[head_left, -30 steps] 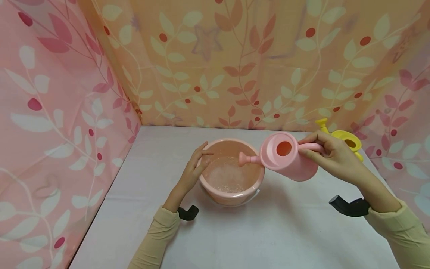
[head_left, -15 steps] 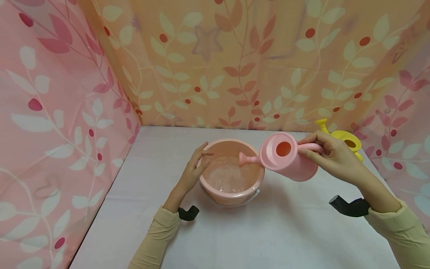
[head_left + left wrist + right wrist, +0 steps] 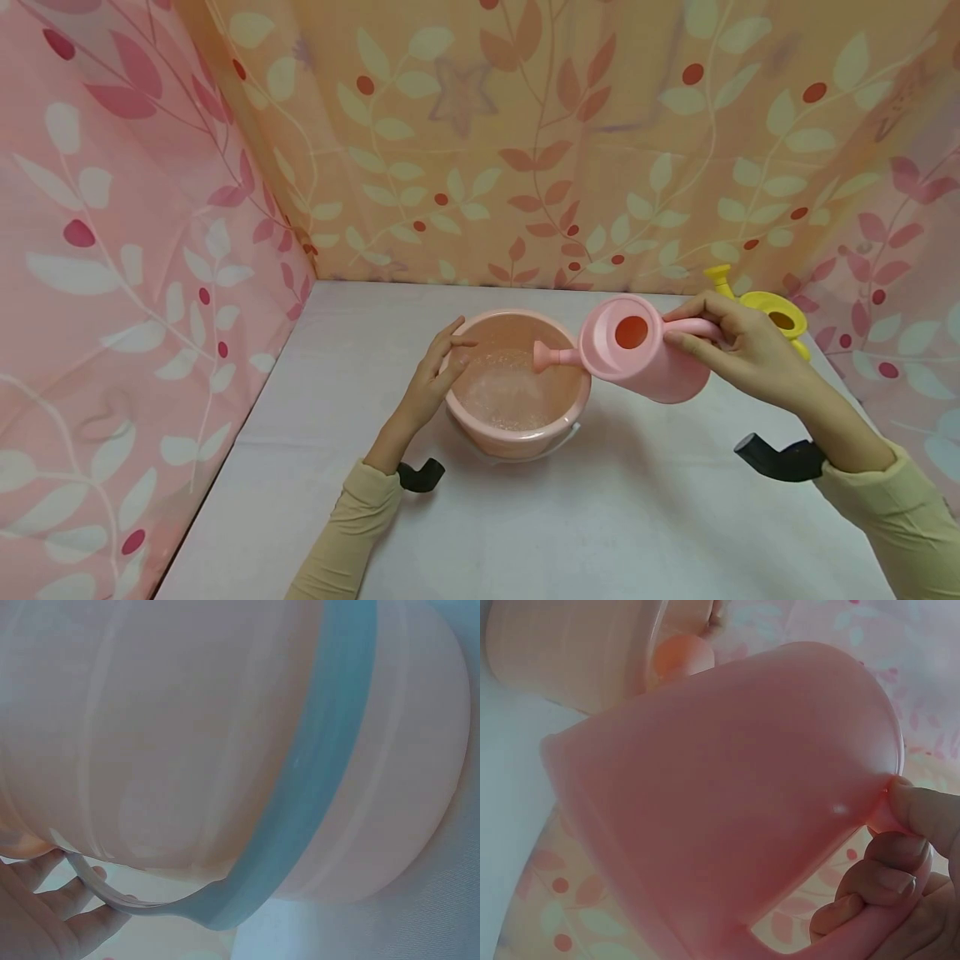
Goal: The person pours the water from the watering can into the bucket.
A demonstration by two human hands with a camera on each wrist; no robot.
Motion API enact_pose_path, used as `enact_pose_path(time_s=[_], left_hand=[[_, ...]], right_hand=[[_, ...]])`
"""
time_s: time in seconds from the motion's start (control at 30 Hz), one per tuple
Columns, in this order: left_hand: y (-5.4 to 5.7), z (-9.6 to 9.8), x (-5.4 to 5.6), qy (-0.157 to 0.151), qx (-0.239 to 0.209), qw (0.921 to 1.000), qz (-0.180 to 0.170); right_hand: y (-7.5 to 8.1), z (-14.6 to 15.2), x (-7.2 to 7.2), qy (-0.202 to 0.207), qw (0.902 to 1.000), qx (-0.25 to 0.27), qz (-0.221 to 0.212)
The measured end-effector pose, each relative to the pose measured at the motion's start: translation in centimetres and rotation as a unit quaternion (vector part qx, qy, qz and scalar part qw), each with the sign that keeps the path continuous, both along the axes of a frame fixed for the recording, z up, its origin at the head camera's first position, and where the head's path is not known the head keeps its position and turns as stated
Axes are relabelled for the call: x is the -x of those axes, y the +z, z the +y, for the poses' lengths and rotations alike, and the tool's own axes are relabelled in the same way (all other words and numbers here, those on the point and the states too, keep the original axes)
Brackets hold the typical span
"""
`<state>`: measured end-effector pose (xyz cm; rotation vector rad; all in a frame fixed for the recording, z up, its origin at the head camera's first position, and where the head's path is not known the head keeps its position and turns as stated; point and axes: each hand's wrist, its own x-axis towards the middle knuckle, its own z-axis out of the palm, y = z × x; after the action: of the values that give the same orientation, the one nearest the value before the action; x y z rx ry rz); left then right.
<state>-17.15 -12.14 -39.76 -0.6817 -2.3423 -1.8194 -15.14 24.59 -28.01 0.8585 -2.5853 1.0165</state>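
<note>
A pink watering can [image 3: 637,358] is tilted left, its spout [image 3: 557,356] reaching over the rim of a peach bucket [image 3: 517,435]. My right hand [image 3: 742,346] grips the can's handle, its fingers curled around it in the right wrist view [image 3: 885,877]. Rippling water [image 3: 510,392] with small bubbles lies in the bucket. My left hand [image 3: 435,371] holds the bucket's left rim. In the left wrist view, fingers [image 3: 94,922] touch the bucket's side by its pale handle band [image 3: 300,795]; the thumb is hidden there.
A yellow watering can [image 3: 772,310] stands at the table's back right corner. The bucket stands on a white-covered table [image 3: 525,525]. Leaf-patterned curtains [image 3: 480,150] rise at the back and both sides. Black curved mounts [image 3: 783,460] sit on both wrists.
The water's ripples and bubbles have shifted in the bucket. My hands and the pink watering can stay almost still; the can shifts only very slightly.
</note>
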Motion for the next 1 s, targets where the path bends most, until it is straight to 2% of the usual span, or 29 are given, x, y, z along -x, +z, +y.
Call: enact_pose_path(time_s=[1.0], left_hand=[[-0.02, -0.05, 0.02, 0.001, 0.004, 1.0000, -0.002]], right_hand=[[0.61, -0.37, 0.12, 0.003, 0.9998, -0.020, 0.007]])
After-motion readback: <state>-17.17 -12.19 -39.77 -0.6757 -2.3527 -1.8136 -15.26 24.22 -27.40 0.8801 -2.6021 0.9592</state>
